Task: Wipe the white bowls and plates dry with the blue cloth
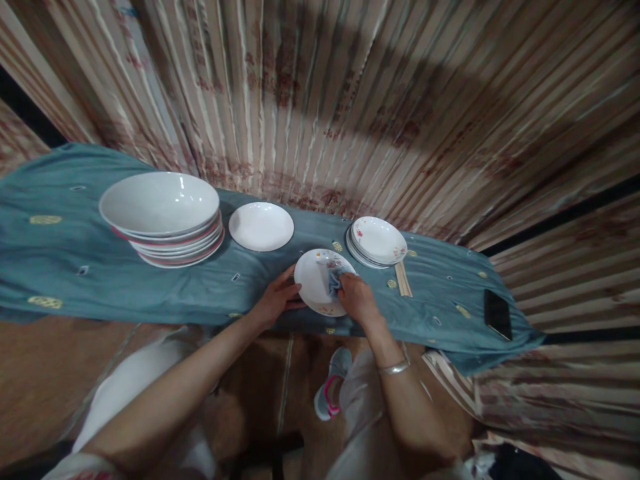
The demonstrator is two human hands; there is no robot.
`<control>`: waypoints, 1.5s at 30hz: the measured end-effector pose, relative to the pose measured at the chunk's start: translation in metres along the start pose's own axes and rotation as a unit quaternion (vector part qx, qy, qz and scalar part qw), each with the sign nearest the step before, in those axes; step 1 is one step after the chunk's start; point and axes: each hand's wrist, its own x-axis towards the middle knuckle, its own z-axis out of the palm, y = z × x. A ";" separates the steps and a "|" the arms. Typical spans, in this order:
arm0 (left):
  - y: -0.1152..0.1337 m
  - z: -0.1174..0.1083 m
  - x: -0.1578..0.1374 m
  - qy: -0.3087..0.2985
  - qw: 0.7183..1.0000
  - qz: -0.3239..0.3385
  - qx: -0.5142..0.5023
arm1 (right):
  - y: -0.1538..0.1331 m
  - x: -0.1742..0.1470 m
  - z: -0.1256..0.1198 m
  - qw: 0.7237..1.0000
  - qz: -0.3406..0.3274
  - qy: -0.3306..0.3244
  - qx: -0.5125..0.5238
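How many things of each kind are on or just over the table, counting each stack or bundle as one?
Dish stacks: 2 (large stack, small stack)
Single plates: 2 (plain plate, patterned plate)
Cloths: 1 (bluish cloth in the right hand)
Stick bundles: 1 (wooden sticks)
Phones: 1 (black phone)
Total: 7

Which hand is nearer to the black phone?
Right. The right hand holds a cloth on the plate, left of the phone; the left hand is farther away, at the plate's left edge.
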 end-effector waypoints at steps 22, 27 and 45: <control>0.005 0.006 0.000 0.025 1.000 -0.006 -0.010 | -0.022 -0.014 0.009 0.944 -0.193 -0.030 0.266; 0.005 0.006 0.000 0.033 0.999 -0.002 -0.010 | -0.035 -0.002 0.019 0.925 -0.198 0.016 0.323; -0.002 0.000 0.004 0.019 1.000 -0.011 -0.022 | -0.041 0.038 0.030 0.963 -0.159 0.101 0.194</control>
